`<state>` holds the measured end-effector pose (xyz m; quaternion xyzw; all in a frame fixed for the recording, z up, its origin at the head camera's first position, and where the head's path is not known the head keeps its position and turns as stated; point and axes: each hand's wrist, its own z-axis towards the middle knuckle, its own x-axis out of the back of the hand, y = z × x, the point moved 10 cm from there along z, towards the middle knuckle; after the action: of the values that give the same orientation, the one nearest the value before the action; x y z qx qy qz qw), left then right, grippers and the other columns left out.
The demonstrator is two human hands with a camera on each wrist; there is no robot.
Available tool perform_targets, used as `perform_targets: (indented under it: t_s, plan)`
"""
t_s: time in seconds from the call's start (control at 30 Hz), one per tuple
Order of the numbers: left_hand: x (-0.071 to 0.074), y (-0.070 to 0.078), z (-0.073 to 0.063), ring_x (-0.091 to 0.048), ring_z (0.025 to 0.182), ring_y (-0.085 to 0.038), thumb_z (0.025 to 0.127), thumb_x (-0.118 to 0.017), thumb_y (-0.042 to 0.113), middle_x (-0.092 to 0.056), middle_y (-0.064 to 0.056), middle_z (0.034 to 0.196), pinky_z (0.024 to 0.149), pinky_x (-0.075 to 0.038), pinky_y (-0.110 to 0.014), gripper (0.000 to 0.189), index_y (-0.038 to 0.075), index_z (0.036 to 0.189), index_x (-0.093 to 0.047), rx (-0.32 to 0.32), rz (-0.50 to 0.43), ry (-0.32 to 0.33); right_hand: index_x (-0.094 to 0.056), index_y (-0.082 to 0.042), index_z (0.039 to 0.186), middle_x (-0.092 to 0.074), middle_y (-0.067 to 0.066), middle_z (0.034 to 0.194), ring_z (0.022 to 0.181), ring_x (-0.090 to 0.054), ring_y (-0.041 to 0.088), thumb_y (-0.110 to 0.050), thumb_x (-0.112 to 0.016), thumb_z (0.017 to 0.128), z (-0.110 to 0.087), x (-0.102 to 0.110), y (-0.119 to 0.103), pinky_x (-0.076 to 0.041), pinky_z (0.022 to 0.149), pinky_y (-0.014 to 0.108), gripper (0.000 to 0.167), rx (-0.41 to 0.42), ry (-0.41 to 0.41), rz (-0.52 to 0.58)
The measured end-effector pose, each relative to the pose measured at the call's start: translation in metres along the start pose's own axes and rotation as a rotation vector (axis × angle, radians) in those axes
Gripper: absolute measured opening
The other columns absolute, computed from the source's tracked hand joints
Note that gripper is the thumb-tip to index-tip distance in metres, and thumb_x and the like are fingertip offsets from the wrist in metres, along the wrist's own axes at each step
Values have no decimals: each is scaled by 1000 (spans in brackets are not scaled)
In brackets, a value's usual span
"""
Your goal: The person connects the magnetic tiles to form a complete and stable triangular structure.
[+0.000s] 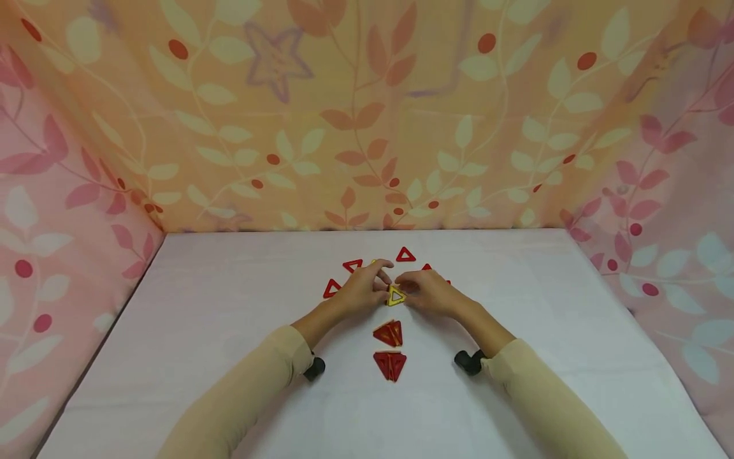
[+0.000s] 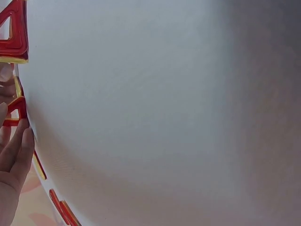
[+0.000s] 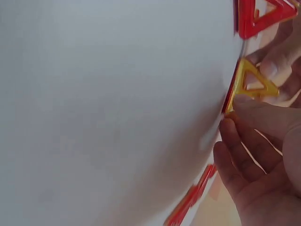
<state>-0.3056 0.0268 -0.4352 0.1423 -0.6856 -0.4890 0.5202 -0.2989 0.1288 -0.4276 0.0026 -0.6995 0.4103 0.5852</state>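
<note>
Between the two hands, a yellow triangle tile [image 1: 396,296] with a hollow centre stands tilted on the table, red edging along its base. The right hand [image 1: 430,292] pinches this tile low down near its base, the thumb on its face in the right wrist view. On the other side, the left hand [image 1: 362,291] holds a red triangle tile [image 2: 22,109] between thumb and fingertips, as its wrist view shows. The fingertips of both hands are close together around these tiles. Part of the joined tiles is hidden behind the fingers.
Two groups of red triangle tiles leaning together, one [image 1: 388,333] behind the other [image 1: 390,366], stand nearer the body. Loose red tiles lie beyond the hands, including one at the back [image 1: 405,255] and one at the left [image 1: 331,289]. Patterned curtains enclose the white table [image 1: 229,268].
</note>
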Motion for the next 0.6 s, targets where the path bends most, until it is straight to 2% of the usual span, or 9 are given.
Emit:
perform_targets:
  t_s: [0.2, 0.4, 0.6]
  plan:
    - [1, 0, 0, -66, 96, -16, 90, -71, 2, -65, -6, 111, 87, -55, -29, 56, 6, 140, -48, 12, -3, 2, -67, 2, 119, -70, 11, 107, 97, -64, 23, 5, -67, 85, -14, 24, 19, -53, 88, 44, 34, 2, 56, -12]
    - [0, 0, 0, -66, 98, -17, 91, -71, 3, -65, -7, 112, 87, -55, -29, 53, 6, 139, -49, 7, -8, -5, -67, 2, 119, -71, 12, 106, 100, -64, 26, 4, -68, 87, -33, 44, 49, -52, 88, 49, 32, -79, 114, -26]
    - [0, -3, -1, -66, 95, -16, 90, -72, 4, -65, -6, 111, 86, -55, -27, 53, 6, 138, -51, 17, 4, 1, -66, 3, 120, -70, 14, 113, 104, -62, 31, 10, -62, 85, -47, 51, 66, -49, 92, 52, 36, -117, 135, -47]
